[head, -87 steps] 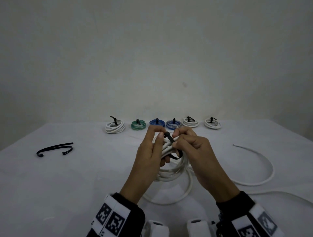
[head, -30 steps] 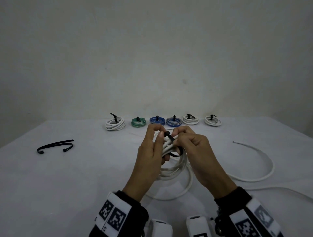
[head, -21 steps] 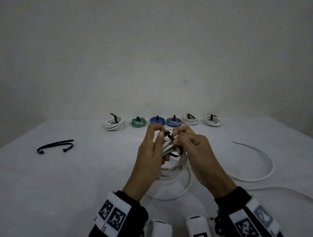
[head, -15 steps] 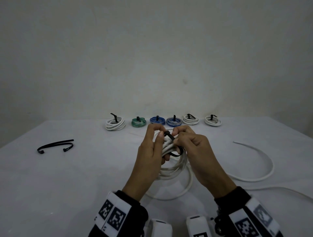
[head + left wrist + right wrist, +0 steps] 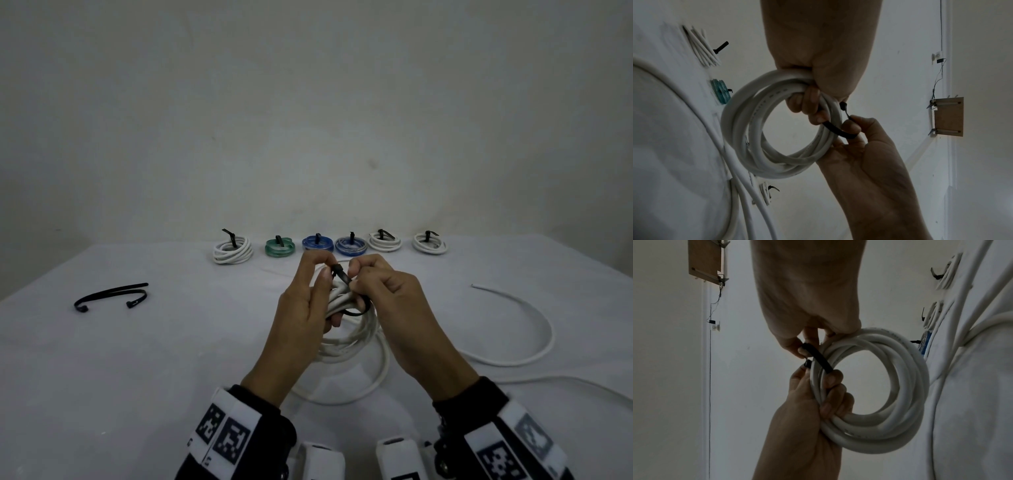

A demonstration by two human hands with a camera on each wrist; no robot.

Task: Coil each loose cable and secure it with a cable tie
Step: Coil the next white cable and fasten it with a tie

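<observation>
— While the white coil [image 5: 346, 329] hangs in the air between both hands over the table [image 5: 137, 359], where does the black tie [image 5: 835, 128] sit on it?

— It wraps across the bundled turns near the top of the coil, its band running crosswise to them. The tie's head [image 5: 338, 268] sticks up by the left thumb, and the loop bulges toward the right hand [image 5: 394, 301], which is the nearer one to the free end.

— So how do the hands stand?

— The left hand [image 5: 305, 308] is curled round the bundle, fingers through the ring, pressing the turns together. The right hand pinches the tie's band between thumb and fingers. Judging from that, the tail has to travel toward the head, a short way leftward and up from the right fingertips.

— Is the tail through the head yet?

— That cannot be made out. The fingers cover the meeting point in the head view, and both wrist views are dim there.

— And further out?

— One end of the same cable trails off the coil, curving over the table to the right; its far part is cut off at the edge. Six tied coils [image 5: 322, 244] line the back of the table, and spare ties [image 5: 109, 295] lie well apart to the left.
</observation>
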